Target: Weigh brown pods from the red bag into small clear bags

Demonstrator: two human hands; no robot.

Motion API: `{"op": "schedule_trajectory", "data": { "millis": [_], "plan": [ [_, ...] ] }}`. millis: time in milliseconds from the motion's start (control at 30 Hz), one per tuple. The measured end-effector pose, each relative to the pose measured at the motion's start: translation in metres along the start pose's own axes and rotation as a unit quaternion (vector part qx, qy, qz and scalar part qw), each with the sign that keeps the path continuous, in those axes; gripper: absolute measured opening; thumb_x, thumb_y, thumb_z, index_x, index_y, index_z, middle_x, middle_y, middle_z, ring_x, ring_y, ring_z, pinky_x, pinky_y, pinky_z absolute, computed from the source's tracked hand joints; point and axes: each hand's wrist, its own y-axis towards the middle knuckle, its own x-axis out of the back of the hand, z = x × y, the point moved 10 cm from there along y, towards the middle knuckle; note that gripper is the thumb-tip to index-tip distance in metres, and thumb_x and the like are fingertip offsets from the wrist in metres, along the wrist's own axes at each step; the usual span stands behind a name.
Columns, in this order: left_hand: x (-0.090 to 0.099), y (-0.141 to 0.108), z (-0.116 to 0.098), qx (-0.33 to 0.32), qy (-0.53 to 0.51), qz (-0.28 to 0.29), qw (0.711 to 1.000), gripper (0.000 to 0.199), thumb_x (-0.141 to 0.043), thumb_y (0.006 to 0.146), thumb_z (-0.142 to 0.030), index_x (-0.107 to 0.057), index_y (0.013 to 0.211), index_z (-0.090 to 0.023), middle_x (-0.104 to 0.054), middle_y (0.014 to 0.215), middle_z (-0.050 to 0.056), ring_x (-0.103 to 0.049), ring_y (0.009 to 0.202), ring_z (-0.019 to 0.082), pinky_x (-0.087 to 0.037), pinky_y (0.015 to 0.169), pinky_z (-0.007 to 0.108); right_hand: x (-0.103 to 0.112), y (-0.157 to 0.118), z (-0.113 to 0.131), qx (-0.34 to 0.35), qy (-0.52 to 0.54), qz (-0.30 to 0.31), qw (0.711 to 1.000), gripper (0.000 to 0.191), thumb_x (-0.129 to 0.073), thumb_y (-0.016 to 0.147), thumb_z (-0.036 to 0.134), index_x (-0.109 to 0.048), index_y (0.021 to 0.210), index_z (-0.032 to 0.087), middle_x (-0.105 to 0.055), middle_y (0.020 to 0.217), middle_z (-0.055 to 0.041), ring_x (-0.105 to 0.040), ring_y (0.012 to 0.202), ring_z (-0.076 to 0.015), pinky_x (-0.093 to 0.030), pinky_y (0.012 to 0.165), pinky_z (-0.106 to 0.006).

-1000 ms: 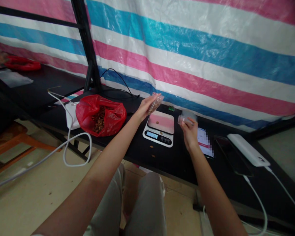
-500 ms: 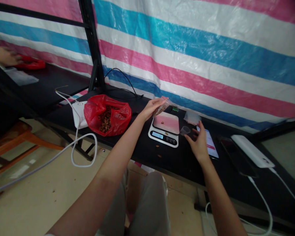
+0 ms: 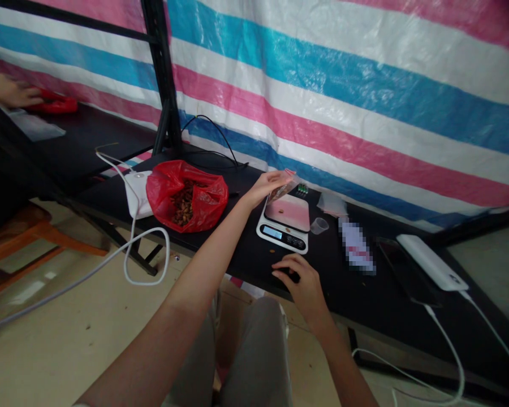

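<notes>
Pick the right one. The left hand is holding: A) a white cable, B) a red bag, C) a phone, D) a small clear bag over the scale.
D: the left hand pinches a small clear bag just above the scale; the red bag lies apart on the table.

Left hand [image 3: 266, 186] raised, fingers pinched (arm outstretched); right hand [image 3: 299, 278] lowered, fingers curled.

Soft, even daylight; dark tabletop underexposed, edges stretched and slightly blurred.
</notes>
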Motion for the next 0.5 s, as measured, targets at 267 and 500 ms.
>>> {"op": "schedule_trajectory", "data": {
  "millis": [267, 500],
  "plan": [
    [0.002, -0.001, 0.001, 0.005, 0.021, -0.003, 1.000, 0.040, -0.074, 0.060, -0.036, -0.069, 0.092, -0.012, -0.067, 0.099, 0.009, -0.060, 0.093, 0.020, -0.039, 0.087, 0.030, 0.006, 0.021, 0.011, 0.057, -0.092, -0.012, 0.994, 0.025, -0.060, 0.079, 0.025, -0.064, 0.103, 0.028, -0.066, 0.083, -0.0009, -0.057, 0.079, -0.0196, -0.046, 0.073, -0.035],
    [0.000, -0.003, -0.003, 0.004, 0.015, -0.004, 1.000, 0.039, -0.075, 0.059, -0.034, -0.069, 0.091, -0.011, -0.067, 0.097, 0.009, -0.060, 0.091, 0.019, -0.039, 0.086, 0.030, -0.005, 0.031, 0.026, 0.107, -0.151, 0.010, 0.983, 0.015, -0.054, 0.083, 0.023, -0.068, 0.084, 0.027, -0.065, 0.085, -0.0024, -0.056, 0.085, -0.0216, -0.045, 0.074, -0.035]
  ]
}}
